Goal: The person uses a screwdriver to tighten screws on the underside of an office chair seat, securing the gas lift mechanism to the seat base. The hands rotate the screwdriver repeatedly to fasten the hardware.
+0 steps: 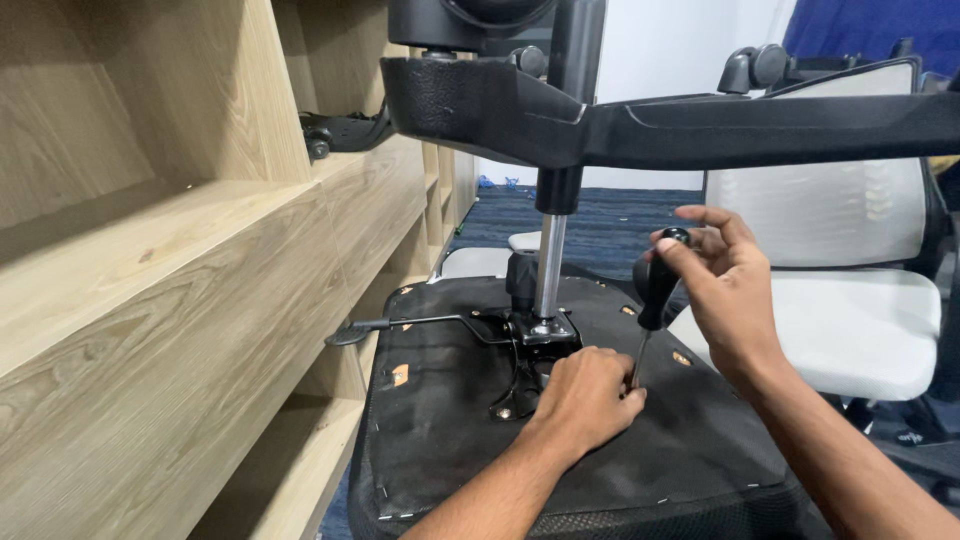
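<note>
Two hands: both at work on the underside of an upturned office chair seat [470, 440], black fabric facing up.
Landmark: metal tilt mechanism plate [540, 335] at the seat's middle, with a chrome gas cylinder [547, 262] rising straight up from it.
Left hand [585, 395]: just right of the mechanism plate, curled down on the seat beside the screwdriver tip; fingers closed together, but whether clamped on a screw or only steadying the tip cannot be told.
Right hand [725, 290]: up and to the right of the mechanism plate, grip clamped around the black handle of a screwdriver [652, 300].
Screwdriver: near upright, slightly tilted, shaft running down to the seat just right of the plate, tip hidden by the left hand.
Lever: thin black adjustment lever [400, 327] sticking out left from the plate, ending in a flat paddle.
Above the plate: black star base arms [640, 120] spreading overhead, with castors [755, 68] at the ends.
Left of the plate: pale wooden shelving [180, 290].
Right of the plate: white mesh chair [830, 270], standing apart.
Step in hand, as a judgement: turning a screw at the plate's right edge.
Next move, as a judgement: steady downward pressure, shaft kept square to the screw head.
</note>
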